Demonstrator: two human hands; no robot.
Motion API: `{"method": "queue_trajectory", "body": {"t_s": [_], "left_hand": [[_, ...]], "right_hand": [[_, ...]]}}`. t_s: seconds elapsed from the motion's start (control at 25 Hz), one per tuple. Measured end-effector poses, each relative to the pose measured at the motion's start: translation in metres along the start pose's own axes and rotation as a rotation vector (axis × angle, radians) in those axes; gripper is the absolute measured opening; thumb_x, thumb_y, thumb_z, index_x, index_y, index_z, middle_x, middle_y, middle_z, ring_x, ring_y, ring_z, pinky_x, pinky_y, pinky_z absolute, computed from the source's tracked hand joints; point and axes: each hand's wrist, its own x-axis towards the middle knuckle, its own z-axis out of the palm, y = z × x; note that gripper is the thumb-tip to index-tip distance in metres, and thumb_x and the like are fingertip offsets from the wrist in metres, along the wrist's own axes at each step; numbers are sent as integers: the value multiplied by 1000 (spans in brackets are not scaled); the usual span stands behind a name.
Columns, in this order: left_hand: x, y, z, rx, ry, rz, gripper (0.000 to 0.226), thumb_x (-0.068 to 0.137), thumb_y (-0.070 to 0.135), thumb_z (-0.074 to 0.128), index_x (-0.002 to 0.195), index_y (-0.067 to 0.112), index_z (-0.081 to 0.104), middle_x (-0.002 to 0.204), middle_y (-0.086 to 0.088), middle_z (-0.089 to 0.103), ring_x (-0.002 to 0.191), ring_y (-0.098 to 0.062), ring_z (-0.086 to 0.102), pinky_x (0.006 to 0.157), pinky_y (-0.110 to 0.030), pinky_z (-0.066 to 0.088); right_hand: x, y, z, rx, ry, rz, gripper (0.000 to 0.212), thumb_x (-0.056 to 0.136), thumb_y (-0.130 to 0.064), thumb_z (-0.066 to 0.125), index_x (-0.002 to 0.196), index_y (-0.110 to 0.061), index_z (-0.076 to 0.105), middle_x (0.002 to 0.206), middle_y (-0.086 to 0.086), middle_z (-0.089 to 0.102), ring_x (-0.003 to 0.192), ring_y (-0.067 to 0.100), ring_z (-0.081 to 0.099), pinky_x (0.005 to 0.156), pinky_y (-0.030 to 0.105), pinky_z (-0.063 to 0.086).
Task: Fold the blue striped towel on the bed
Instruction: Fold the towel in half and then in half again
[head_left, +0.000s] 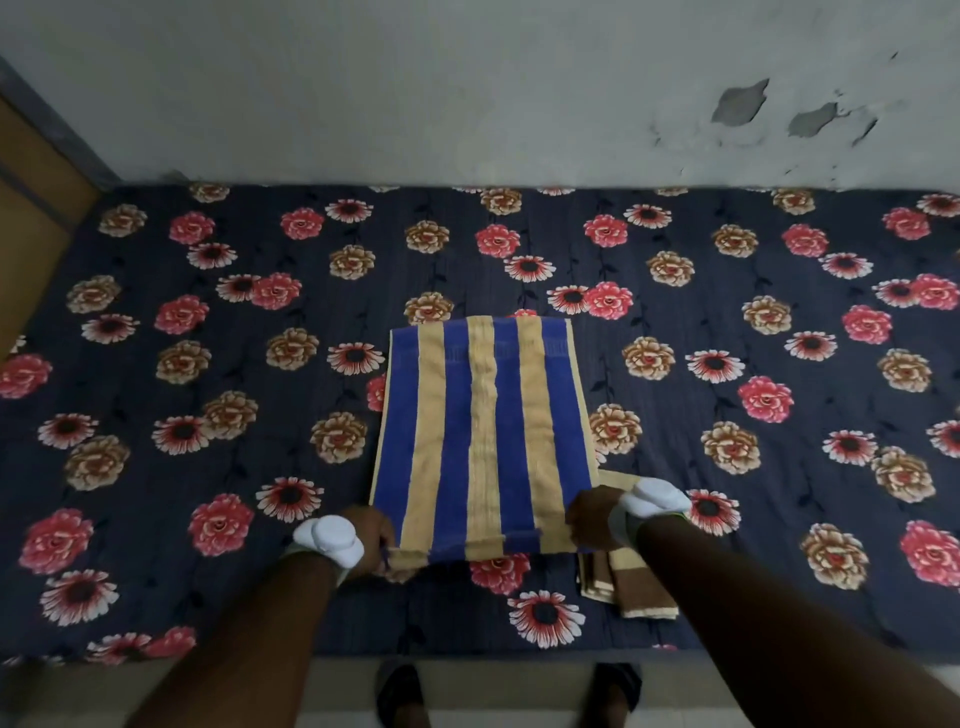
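The blue striped towel (483, 431), with blue and tan stripes running away from me, lies flat on the bed (208, 467) in the middle of the view. My left hand (371, 540) grips its near left corner. My right hand (592, 519) grips its near right corner. The near edge is lifted slightly off the sheet and curls under between my hands. Both wrists carry white devices.
A folded brown and tan towel (628, 587) lies on the dark floral sheet just right of the blue one, partly under my right forearm. A peeling wall (467, 104) runs behind the bed. My feet in dark sandals (400, 696) stand at the bed's near edge.
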Motion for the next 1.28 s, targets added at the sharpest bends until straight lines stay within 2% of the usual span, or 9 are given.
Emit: {"method": "queue_trajectory", "body": {"t_s": [0.16, 0.32, 0.48, 0.6, 0.68, 0.76, 0.96, 1.08, 1.28], "left_hand": [[3, -6, -42, -66, -62, -14, 25, 70, 11, 68, 94, 11, 75, 105, -9, 72, 91, -23, 65, 77, -25, 47], [19, -12, -126, -305, 220, -48, 16, 70, 8, 70, 82, 16, 75, 82, -1, 66, 86, -20, 62, 65, -16, 45], [61, -19, -191, -463, 702, -57, 17, 81, 8, 63, 97, 5, 69, 107, -18, 68, 103, -38, 60, 79, -33, 44], [108, -24, -186, -571, 774, -174, 51, 84, 26, 63, 131, 15, 48, 135, -17, 54, 121, -40, 51, 100, -43, 44], [136, -24, -152, -645, 651, -304, 79, 81, 37, 66, 145, 14, 27, 148, -19, 40, 132, -41, 41, 108, -47, 39], [151, -17, -111, -662, 509, -405, 84, 84, 41, 64, 146, 4, 21, 151, -22, 35, 136, -41, 37, 111, -44, 35], [169, -4, -87, -867, 604, -560, 52, 84, 19, 64, 125, -10, 49, 129, -32, 55, 119, -44, 53, 100, -44, 43], [154, 5, -98, -845, 642, -480, 38, 84, 18, 59, 117, 0, 56, 122, -26, 61, 111, -44, 57, 92, -42, 47], [130, 79, -114, -666, 939, -125, 33, 84, 22, 58, 116, 13, 57, 113, -17, 66, 106, -40, 60, 89, -43, 50]], "right_hand": [[-1, -1, -32, 80, -88, 61, 42, 95, -25, 51, 132, -4, 55, 139, 12, 55, 126, 31, 53, 105, 38, 44], [10, 28, -104, 170, 139, 64, 40, 92, -30, 55, 127, -10, 58, 134, 7, 57, 121, 28, 56, 99, 35, 45], [41, 54, -175, 201, 580, 83, 37, 97, -27, 48, 126, -6, 57, 129, 14, 61, 116, 34, 59, 94, 36, 47], [87, 57, -178, 236, 781, 153, 58, 89, -30, 56, 142, -15, 36, 140, 17, 48, 126, 37, 47, 102, 42, 40], [113, 49, -153, 278, 690, 134, 80, 87, -36, 59, 152, -24, 14, 157, 13, 22, 142, 38, 23, 110, 54, 30], [130, 35, -115, 239, 497, 22, 81, 89, -38, 58, 153, -30, 9, 162, 8, 7, 148, 36, 9, 116, 55, 23], [155, 28, -68, 125, 290, -23, 89, 87, -38, 62, 151, -38, 0, 162, 5, -15, 149, 36, -9, 118, 57, 21], [147, 30, -72, 110, 265, -40, 91, 88, -35, 62, 152, -36, -3, 162, 4, -18, 149, 35, -11, 117, 58, 19], [134, 17, -28, 297, 391, 40, 84, 91, -46, 52, 152, -37, -5, 161, 6, -22, 148, 36, -16, 116, 62, 14]]}}
